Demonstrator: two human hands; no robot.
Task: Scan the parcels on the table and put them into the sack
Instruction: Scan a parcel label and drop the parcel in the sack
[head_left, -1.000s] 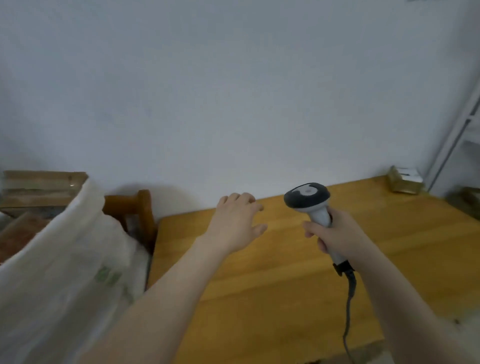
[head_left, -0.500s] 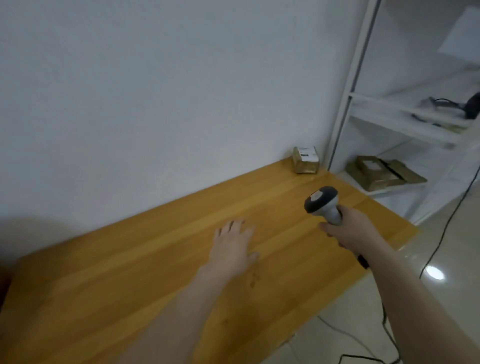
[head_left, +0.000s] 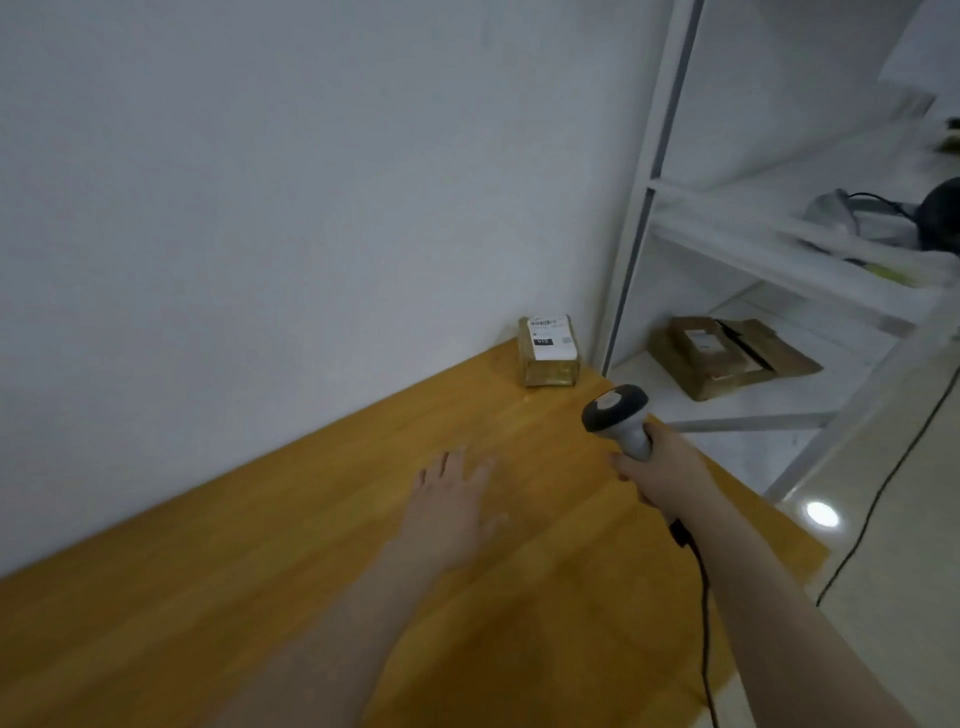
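Tabletop (head_left: 260, 597) replaces the sack in view: one parcel (head_left: 549, 351) sits at its far right corner, likely next to scan. Left hand (head_left: 452, 504) reaches spread and empty; right hand (head_left: 660, 467) grips the scanner (head_left: 618, 415).

Dim, flat indoor light; wall (head_left: 260, 208) behind the table (head_left: 234, 623) reads blue-grey. Hard glare spot on the floor (head_left: 822, 514) right of the table. Left hand (head_left: 452, 501) over the table is motion-blurred, scanner (head_left: 617, 413) sharper; shelf (head_left: 779, 249) right of the table smeared, its post bent by wide-angle.
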